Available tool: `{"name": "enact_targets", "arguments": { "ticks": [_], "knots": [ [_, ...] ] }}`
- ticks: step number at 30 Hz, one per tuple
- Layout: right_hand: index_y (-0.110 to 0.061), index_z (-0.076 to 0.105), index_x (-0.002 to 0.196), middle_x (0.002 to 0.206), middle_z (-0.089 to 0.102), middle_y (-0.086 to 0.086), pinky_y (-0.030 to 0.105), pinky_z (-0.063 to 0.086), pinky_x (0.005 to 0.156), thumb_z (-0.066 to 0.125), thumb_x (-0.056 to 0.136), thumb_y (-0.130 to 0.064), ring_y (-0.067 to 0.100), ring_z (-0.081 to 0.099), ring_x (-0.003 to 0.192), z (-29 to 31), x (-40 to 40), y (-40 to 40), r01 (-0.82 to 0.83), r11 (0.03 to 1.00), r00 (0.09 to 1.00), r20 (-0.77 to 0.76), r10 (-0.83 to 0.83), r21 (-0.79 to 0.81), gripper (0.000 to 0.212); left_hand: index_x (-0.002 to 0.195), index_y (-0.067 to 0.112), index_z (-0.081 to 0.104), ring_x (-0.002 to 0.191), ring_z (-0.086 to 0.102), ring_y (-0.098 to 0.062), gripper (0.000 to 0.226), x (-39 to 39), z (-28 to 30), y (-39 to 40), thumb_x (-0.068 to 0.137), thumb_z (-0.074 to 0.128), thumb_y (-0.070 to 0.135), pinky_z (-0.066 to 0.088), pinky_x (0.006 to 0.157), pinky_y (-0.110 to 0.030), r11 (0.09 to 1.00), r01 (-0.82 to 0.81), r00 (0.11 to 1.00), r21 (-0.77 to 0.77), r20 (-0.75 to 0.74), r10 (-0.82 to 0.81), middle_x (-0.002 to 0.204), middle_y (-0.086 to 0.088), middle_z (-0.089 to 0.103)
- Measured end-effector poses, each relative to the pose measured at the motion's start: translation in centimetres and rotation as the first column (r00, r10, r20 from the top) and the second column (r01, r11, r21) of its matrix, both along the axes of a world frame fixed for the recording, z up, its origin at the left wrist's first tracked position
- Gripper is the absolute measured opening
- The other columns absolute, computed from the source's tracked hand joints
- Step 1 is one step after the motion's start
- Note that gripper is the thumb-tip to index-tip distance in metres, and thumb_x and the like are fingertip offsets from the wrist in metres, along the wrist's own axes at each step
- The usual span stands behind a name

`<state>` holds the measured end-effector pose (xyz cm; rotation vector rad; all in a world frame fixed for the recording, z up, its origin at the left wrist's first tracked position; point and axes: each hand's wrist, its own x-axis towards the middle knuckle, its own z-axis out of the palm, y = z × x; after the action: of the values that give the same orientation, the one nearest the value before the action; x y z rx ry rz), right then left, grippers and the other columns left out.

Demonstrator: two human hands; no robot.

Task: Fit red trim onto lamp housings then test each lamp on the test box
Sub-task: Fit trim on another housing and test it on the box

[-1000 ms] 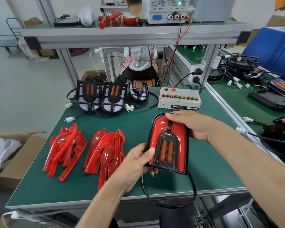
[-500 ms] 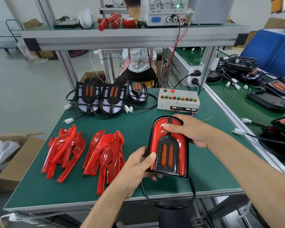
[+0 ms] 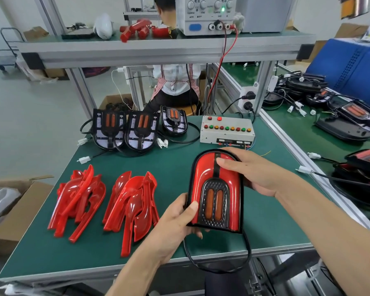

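I hold a lamp housing (image 3: pixel 203 176) with red trim on both sides and two orange lenses, just above the green table (image 3: pixel 175 163). My left hand (image 3: pixel 175 223) grips its lower left edge, thumb on the face. My right hand (image 3: pixel 252 169) holds the upper right side, fingers laid across the top of the trim. The lamp's black cable (image 3: pixel 220 268) loops below the table edge. Two piles of loose red trim pieces (image 3: pixel 77 199) (image 3: pixel 130 206) lie to the left. The white test box (image 3: pixel 226 130) with coloured buttons stands behind the lamp.
Three bare lamp housings (image 3: pixel 124 129) with cables and white connectors stand at the back left. More lamps and wires (image 3: pixel 346 116) cover the bench on the right. A power supply (image 3: pixel 209 16) sits on the shelf above. A cardboard box (image 3: pixel 13 210) is at the left. A person sits beyond the bench.
My right hand has slid from the lamp's top edge down across the upper trim. The lamp has stayed in about the same place in both hands.
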<state>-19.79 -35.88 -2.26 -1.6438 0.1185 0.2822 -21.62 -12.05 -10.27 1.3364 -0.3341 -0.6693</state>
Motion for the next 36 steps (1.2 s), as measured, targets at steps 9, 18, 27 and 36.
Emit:
{"name": "enact_targets", "arguments": {
  "ticks": [9,18,27,36],
  "knots": [
    [-0.019,0.078,0.104,0.110,0.077,0.011,0.038,0.058,0.092,0.057,0.103,-0.023,0.019,0.072,0.090,0.1,-0.4,-0.3,0.174,0.974,0.984,-0.055,-0.168,0.146,0.022,0.137,0.018,0.053,0.098,0.063,-0.013,0.034,0.3,0.0,-0.5,0.106,0.048,0.031,0.053,0.075,-0.031,0.999,0.033,0.992,0.043,0.120,-0.038,0.123,-0.004,0.070],
    [-0.017,0.079,0.099,0.104,0.078,0.012,0.033,0.062,0.072,0.068,0.096,-0.027,0.023,0.076,0.086,-0.1,0.1,0.3,0.295,0.939,0.955,-0.080,-0.285,0.180,0.016,0.130,0.023,0.056,0.099,0.060,-0.019,0.023,0.6,0.2,-0.9,0.109,0.046,0.025,0.054,0.078,-0.029,0.992,0.018,0.973,0.125,0.224,-0.046,0.119,-0.004,0.068],
    [-0.003,0.068,0.122,0.103,0.077,0.008,0.032,0.061,0.081,0.060,0.101,-0.027,0.020,0.074,0.086,0.3,-0.2,-0.3,0.191,0.968,0.981,-0.057,-0.184,0.161,0.033,0.133,0.018,0.055,0.095,0.063,-0.011,0.028,0.6,0.3,-0.7,0.108,0.046,0.025,0.053,0.077,-0.027,0.997,0.025,0.984,0.077,0.176,-0.038,0.118,-0.002,0.071],
    [-0.014,0.075,0.113,0.109,0.077,0.015,0.041,0.063,0.084,0.073,0.091,-0.024,0.029,0.075,0.096,0.2,0.3,-0.5,0.221,0.965,0.975,-0.039,-0.218,0.140,0.024,0.130,0.026,0.058,0.099,0.061,-0.016,0.023,0.7,0.3,-1.1,0.108,0.050,0.024,0.055,0.077,-0.029,0.993,0.018,0.965,0.118,0.258,-0.049,0.116,-0.010,0.066]
  ]
}}
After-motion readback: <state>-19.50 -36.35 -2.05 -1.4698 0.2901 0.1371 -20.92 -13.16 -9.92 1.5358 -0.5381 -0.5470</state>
